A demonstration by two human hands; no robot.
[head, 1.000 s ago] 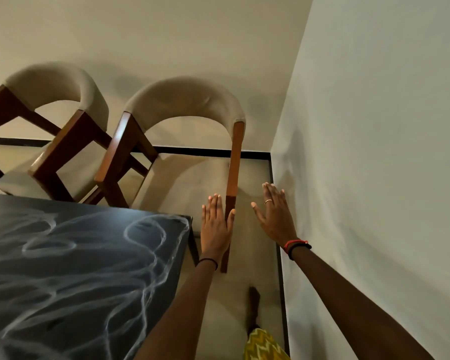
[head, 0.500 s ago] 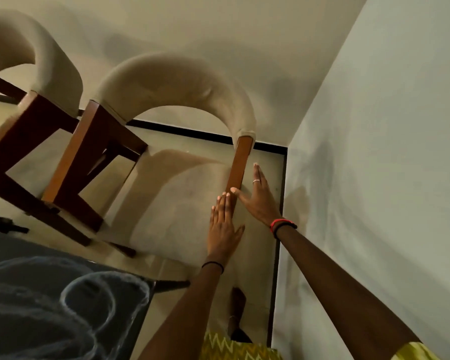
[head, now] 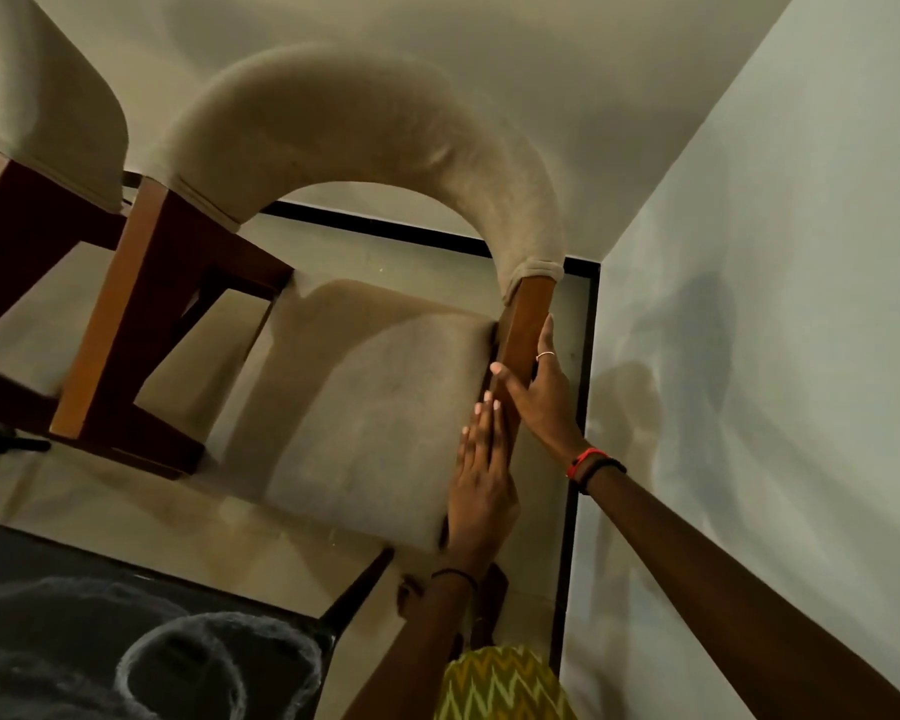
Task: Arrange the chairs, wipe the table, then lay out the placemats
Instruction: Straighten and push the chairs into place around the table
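Observation:
A chair with a curved beige backrest (head: 359, 111) and beige seat (head: 375, 418) stands in the corner. Its wooden right post (head: 528, 314) lies between the thumb and fingers of my right hand (head: 541, 392), which clasps it from the right. My left hand (head: 481, 480) rests flat, fingers straight, along the seat's right edge just below the right hand. The dark table (head: 74, 641) with pale swirl marks shows at the lower left. No placemats or cloth are in view.
A second matching chair (head: 37, 96) stands close on the left, its wooden frame touching or nearly touching the first. A wall (head: 775, 304) runs close along the right, another behind the chairs. A dark table leg (head: 357, 589) slants near the seat's front corner.
I have moved closer to the corner chair. My right hand went from hovering open beside the post to clasping it. My left hand slid forward onto the seat's edge.

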